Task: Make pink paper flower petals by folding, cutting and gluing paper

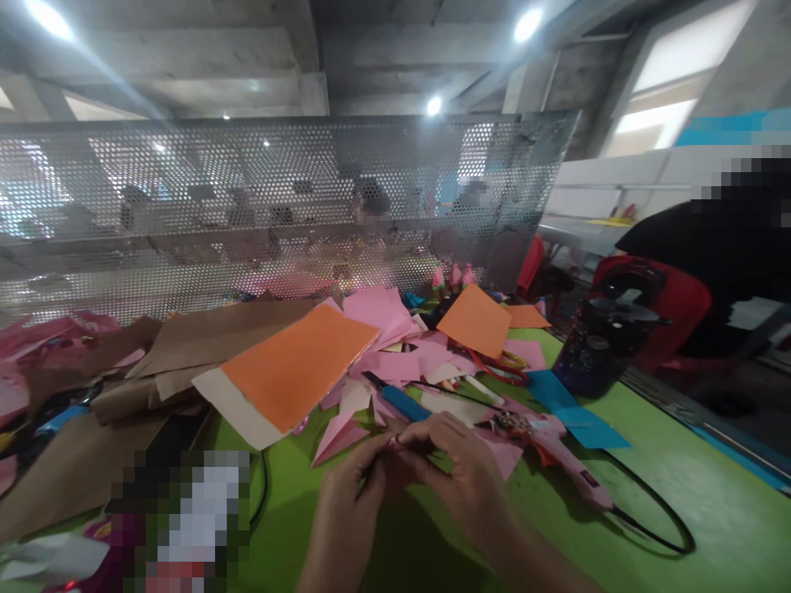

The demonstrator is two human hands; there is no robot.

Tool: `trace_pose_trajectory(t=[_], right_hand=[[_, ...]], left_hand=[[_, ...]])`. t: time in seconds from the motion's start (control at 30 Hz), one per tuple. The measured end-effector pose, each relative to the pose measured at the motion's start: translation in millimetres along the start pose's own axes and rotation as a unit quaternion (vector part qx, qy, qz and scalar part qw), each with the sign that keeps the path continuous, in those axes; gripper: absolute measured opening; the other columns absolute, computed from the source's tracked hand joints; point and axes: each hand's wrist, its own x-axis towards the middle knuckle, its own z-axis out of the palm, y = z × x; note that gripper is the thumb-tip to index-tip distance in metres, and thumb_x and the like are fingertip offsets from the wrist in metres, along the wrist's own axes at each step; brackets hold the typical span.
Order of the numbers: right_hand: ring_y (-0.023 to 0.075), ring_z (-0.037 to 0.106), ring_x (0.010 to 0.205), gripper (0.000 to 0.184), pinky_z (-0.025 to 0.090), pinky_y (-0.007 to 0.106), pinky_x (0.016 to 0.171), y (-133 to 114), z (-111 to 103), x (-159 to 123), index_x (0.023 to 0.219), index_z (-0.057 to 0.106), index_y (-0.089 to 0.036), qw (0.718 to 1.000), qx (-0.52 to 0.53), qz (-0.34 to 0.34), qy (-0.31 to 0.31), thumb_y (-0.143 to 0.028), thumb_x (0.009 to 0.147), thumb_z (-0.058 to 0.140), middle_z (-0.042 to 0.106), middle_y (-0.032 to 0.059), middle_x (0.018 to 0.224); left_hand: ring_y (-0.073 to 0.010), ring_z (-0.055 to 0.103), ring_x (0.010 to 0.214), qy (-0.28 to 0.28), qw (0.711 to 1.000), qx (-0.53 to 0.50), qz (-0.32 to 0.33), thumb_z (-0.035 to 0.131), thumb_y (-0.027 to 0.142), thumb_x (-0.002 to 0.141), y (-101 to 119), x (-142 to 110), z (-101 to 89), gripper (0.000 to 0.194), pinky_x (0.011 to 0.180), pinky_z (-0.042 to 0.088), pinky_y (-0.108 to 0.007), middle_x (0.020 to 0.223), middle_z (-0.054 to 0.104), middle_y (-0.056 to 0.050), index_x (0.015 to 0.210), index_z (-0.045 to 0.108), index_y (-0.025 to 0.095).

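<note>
Over at right, a dark, glossy cup (596, 354), contents hidden. And in the middle, left hand (352, 494) and right hand (461, 469), fingertips nearly together, pinch a small pink piece (394, 442) above the smooth green table (723, 469), creased brown paper (216, 333) beyond.

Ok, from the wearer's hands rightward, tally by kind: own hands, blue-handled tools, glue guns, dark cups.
Hands: 2 (left hand, right hand)
Blue-handled tool: 1
Glue gun: 1
Dark cup: 1
Total: 5

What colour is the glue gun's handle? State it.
The glue gun's handle is pink; head view.
</note>
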Motion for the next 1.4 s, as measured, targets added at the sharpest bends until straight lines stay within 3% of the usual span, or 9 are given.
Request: trace_pose_trajectory(t=[0.27,0.63,0.83,1.0,1.13,1.3,1.4], right_hand=[[0.0208,0.059,0.085,0.010,0.047,0.032,0.073,-3,1,2,0.086,0.062,-0.022,1.000,-0.016,-0.023,0.008,-0.013,0.089,0.059,0.064,0.0028,0.085],[0.0217,0.056,0.082,0.010,0.046,0.034,0.072,-6,-1,0,0.084,0.059,-0.021,0.998,-0.054,-0.009,-0.036,-0.015,0.091,0.055,0.062,0.0038,0.084],[0.0211,0.059,0.086,0.012,0.046,0.033,0.075,-6,-2,3,0.092,0.063,-0.023,0.997,-0.033,-0.014,-0.063,-0.013,0.087,0.060,0.066,0.0029,0.089],[0.0191,0.061,0.080,0.008,0.048,0.031,0.071,-2,-14,6,0.095,0.064,-0.023,0.998,0.034,0.044,0.000,-0.026,0.090,0.058,0.066,0.0024,0.087],[0.0202,0.062,0.085,0.012,0.049,0.032,0.074,1,-23,11,0.094,0.066,-0.024,0.991,0.086,0.096,0.044,-0.030,0.090,0.056,0.067,0.0028,0.090],[0.0237,0.063,0.095,0.027,0.051,0.035,0.080,2,-17,12,0.108,0.067,-0.024,0.959,0.202,0.196,-0.025,-0.039,0.086,0.062,0.068,0.0061,0.105],[0.0239,0.062,0.097,0.035,0.049,0.035,0.084,1,-11,10,0.110,0.066,-0.023,0.944,0.239,0.221,-0.054,-0.039,0.079,0.071,0.069,0.0062,0.105]], left_hand=[[-0.0251,0.068,0.095,0.004,0.998,-0.048,-0.027,0.058,0.022,0.079,-1,3,2.5,0.025,0.088,0.050,-0.035,0.102,0.075,-0.007,0.097,0.075,0.020],[-0.0238,0.069,0.091,0.000,0.997,-0.065,-0.045,0.066,0.032,0.079,-4,3,-0.3,0.022,0.082,0.053,-0.031,0.095,0.076,-0.007,0.095,0.075,0.019],[-0.0208,0.067,0.081,0.065,0.994,-0.076,-0.036,0.073,0.037,0.073,-4,6,-3.4,0.021,0.076,0.052,-0.027,0.084,0.075,-0.006,0.082,0.076,0.018],[-0.0159,0.062,0.076,0.169,0.971,-0.122,-0.118,0.078,0.046,0.067,0,7,-15.2,0.033,0.066,0.048,-0.021,0.083,0.073,-0.004,0.082,0.075,0.017],[-0.0123,0.060,0.072,0.193,0.946,-0.197,-0.167,0.081,0.046,0.064,-1,7,-22.2,0.036,0.062,0.047,-0.018,0.082,0.071,-0.001,0.085,0.074,0.018],[-0.0096,0.059,0.066,0.184,0.931,-0.251,-0.190,0.085,0.042,0.059,3,6,-20.9,0.035,0.056,0.047,-0.016,0.079,0.069,0.002,0.083,0.073,0.019],[-0.0098,0.059,0.063,0.163,0.922,-0.296,-0.186,0.088,0.037,0.054,10,6,-18.5,0.035,0.054,0.048,-0.016,0.076,0.069,0.001,0.079,0.073,0.018]])
